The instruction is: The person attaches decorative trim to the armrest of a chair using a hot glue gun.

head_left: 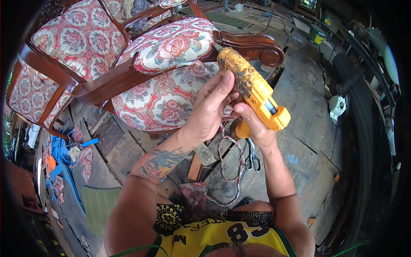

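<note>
My right hand [259, 128] is wrapped round the handle of a yellow glue gun [251, 83], its front half smeared with dark grime. The gun's nozzle points up and away, at the front of the armrest pad [171, 46] on a floral armchair. Close against the gun's left side is my left hand [210, 103], thumb up and fingers curled in. What its fingertips hold, if anything, is hidden behind the gun. A red-and-white braided cord [222, 171] hangs below the handle.
Scissors [252, 160] lie on the plank floor under my right forearm. A wood block [195, 168] and fabric scraps [195, 192] are near my feet. Blue strapping [62, 156] is heaped at left. A white device [337, 107] stands at right.
</note>
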A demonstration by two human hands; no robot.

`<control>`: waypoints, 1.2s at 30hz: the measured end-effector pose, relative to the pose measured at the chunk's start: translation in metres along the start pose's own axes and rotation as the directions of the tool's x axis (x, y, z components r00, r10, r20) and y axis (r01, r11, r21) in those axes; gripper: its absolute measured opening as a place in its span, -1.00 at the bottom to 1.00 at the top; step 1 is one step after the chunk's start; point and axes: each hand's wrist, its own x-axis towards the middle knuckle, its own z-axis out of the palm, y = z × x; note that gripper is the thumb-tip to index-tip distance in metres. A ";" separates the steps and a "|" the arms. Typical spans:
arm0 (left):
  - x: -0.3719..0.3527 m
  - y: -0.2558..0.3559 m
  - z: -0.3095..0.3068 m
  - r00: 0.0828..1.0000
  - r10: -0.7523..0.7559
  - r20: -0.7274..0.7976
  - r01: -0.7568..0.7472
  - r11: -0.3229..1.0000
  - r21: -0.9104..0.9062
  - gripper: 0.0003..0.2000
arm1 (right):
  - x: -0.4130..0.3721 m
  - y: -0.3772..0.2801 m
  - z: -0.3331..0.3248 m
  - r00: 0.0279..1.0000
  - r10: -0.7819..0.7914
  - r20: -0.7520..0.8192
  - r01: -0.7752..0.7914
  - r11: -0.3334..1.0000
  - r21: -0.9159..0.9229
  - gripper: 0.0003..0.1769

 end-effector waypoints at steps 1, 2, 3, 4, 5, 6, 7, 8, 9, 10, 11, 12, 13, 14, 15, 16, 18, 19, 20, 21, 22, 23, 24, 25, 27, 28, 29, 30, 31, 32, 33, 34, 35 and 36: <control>0.000 0.000 0.000 1.000 0.004 0.005 -0.004 1.000 0.002 -0.58 | 0.000 -0.001 0.000 1.000 0.009 0.002 -0.009 1.000 0.005 -0.66; -0.001 0.000 0.001 1.000 0.007 0.009 -0.007 1.000 0.004 -0.59 | 0.000 -0.001 0.000 1.000 0.010 0.002 -0.010 1.000 0.005 -0.66; 0.000 0.000 0.001 1.000 0.006 0.008 -0.006 1.000 0.003 -0.59 | 0.000 -0.001 -0.001 1.000 0.007 -0.001 -0.007 1.000 -0.018 -0.66; 0.000 0.000 0.001 1.000 0.011 0.007 -0.011 1.000 0.004 -0.59 | -0.001 -0.002 -0.001 1.000 0.005 -0.005 -0.005 0.999 -0.041 -0.66; 0.000 0.000 0.001 1.000 0.016 0.007 -0.016 1.000 0.006 -0.60 | -0.001 -0.002 -0.001 1.000 0.007 -0.005 -0.007 0.999 -0.041 -0.66; 0.000 0.000 0.000 1.000 0.015 0.006 -0.015 1.000 0.005 -0.60 | -0.002 -0.003 -0.001 1.000 0.006 -0.004 -0.006 0.998 -0.059 -0.65; -0.001 0.000 -0.001 1.000 -0.005 0.004 0.005 1.000 -0.011 -0.62 | -0.002 -0.003 -0.002 1.000 0.004 -0.002 -0.004 0.997 -0.077 -0.65; -0.001 0.000 -0.002 1.000 -0.025 0.003 0.025 0.999 -0.027 -0.64 | -0.003 -0.004 -0.002 1.000 0.006 -0.003 -0.006 0.997 -0.078 -0.65; -0.002 0.000 -0.003 1.000 -0.025 0.003 0.025 0.999 -0.027 -0.64 | -0.003 -0.004 -0.002 1.000 0.005 0.011 -0.004 0.998 -0.065 -0.64; -0.002 -0.001 -0.003 1.000 -0.014 0.004 0.014 0.999 -0.039 -0.65 | -0.003 -0.004 -0.003 1.000 0.003 0.026 -0.002 0.999 -0.052 -0.62; -0.003 -0.001 -0.004 1.000 -0.003 0.004 0.003 0.999 -0.051 -0.67 | -0.005 -0.003 -0.004 1.000 0.005 0.025 -0.004 0.999 -0.052 -0.62; -0.004 -0.002 -0.005 1.000 -0.005 0.004 0.005 0.999 -0.051 -0.67 | -0.006 -0.001 -0.006 0.999 0.014 0.030 -0.013 0.999 -0.052 -0.61; -0.004 -0.003 -0.007 1.000 -0.004 0.014 0.005 0.998 -0.065 -0.68 | -0.007 0.002 -0.007 0.999 0.023 0.036 -0.021 0.998 -0.053 -0.60; -0.005 -0.004 -0.008 1.000 -0.002 0.024 0.004 0.997 -0.078 -0.68 | -0.007 0.003 -0.007 0.999 0.024 0.036 -0.022 0.998 -0.052 -0.60; -0.005 -0.004 -0.008 1.000 -0.004 0.023 0.006 0.997 -0.078 -0.68 | -0.008 0.004 -0.008 0.999 0.033 0.032 -0.031 0.997 -0.064 -0.59; -0.005 -0.005 -0.008 1.000 0.002 0.021 0.000 0.997 -0.076 -0.68 | -0.008 0.005 -0.008 0.999 0.042 0.027 -0.039 0.996 -0.076 -0.58; -0.005 -0.005 -0.008 1.000 0.007 0.017 -0.006 0.997 -0.074 -0.68 | -0.009 0.008 -0.007 0.999 0.041 0.019 -0.040 0.997 -0.060 -0.58; -0.005 -0.006 -0.009 1.000 0.004 0.017 -0.003 0.997 -0.075 -0.68 | -0.009 0.008 -0.007 0.999 0.040 0.011 -0.039 0.998 -0.045 -0.58; -0.005 -0.006 -0.010 1.000 0.001 0.018 0.000 0.997 -0.076 -0.68 | -0.009 0.009 -0.007 0.999 0.040 0.011 -0.040 0.998 -0.044 -0.58; -0.004 -0.006 -0.010 1.000 0.001 0.018 0.001 0.997 -0.077 -0.68 | -0.009 0.010 -0.007 0.999 0.041 0.007 -0.041 0.998 -0.046 -0.58; -0.004 -0.006 -0.009 1.000 0.005 0.015 -0.004 0.997 -0.074 -0.68 | -0.008 0.010 -0.007 0.999 0.042 0.003 -0.041 0.998 -0.048 -0.59; -0.004 -0.006 -0.009 1.000 0.009 0.012 -0.008 0.997 -0.071 -0.68 | -0.008 0.009 -0.005 0.999 0.042 0.002 -0.042 0.998 -0.048 -0.59; -0.004 -0.006 -0.010 1.000 0.007 0.011 -0.006 0.997 -0.072 -0.68 | -0.008 0.008 -0.004 1.000 0.017 -0.001 -0.017 0.995 -0.099 -0.70; -0.004 -0.006 -0.010 1.000 0.003 0.020 -0.002 0.997 -0.071 -0.68 | -0.008 0.007 -0.003 1.000 -0.008 -0.003 0.007 0.989 -0.149 -0.78; -0.004 -0.006 -0.010 1.000 0.000 0.028 0.002 0.998 -0.070 -0.68 | -0.007 0.010 -0.004 1.000 -0.003 0.001 0.004 0.992 -0.125 -0.80; -0.005 -0.006 -0.010 1.000 0.007 0.022 -0.005 0.998 -0.066 -0.68 | -0.007 0.011 -0.004 1.000 0.000 0.005 0.001 0.995 -0.100 -0.81; -0.005 -0.006 -0.009 1.000 0.014 0.016 -0.013 0.998 -0.061 -0.68 | -0.007 0.011 -0.003 1.000 0.000 0.005 0.001 0.995 -0.100 -0.81; -0.005 -0.007 -0.011 1.000 0.014 0.016 -0.013 0.998 -0.062 -0.68 | -0.007 0.012 -0.003 1.000 -0.003 0.003 0.003 0.994 -0.107 -0.81; -0.004 -0.007 -0.013 1.000 0.011 0.029 -0.009 0.998 -0.063 -0.68 | -0.008 0.012 -0.003 1.000 -0.004 0.000 0.004 0.993 -0.114 -0.82; -0.004 -0.008 -0.014 0.999 0.008 0.043 -0.006 0.998 -0.063 -0.67 | -0.008 0.012 -0.004 1.000 -0.003 -0.001 0.003 0.993 -0.114 -0.82; -0.004 -0.008 -0.014 0.999 0.008 0.043 -0.006 0.998 -0.064 -0.67 | -0.008 0.012 -0.005 1.000 0.009 0.003 -0.009 0.992 -0.123 -0.82; -0.004 -0.008 -0.014 0.999 0.009 0.042 -0.007 0.998 -0.055 -0.66 | -0.008 0.011 -0.005 1.000 0.023 0.008 -0.021 0.991 -0.131 -0.82; -0.004 -0.008 -0.014 0.999 0.010 0.042 -0.008 0.999 -0.047 -0.65 | -0.008 0.010 -0.005 1.000 0.024 0.009 -0.022 0.991 -0.131 -0.82; -0.005 -0.008 -0.013 0.999 0.009 0.042 -0.007 0.999 -0.047 -0.65 | -0.008 0.009 -0.004 1.000 0.018 0.010 -0.016 0.991 -0.135 -0.81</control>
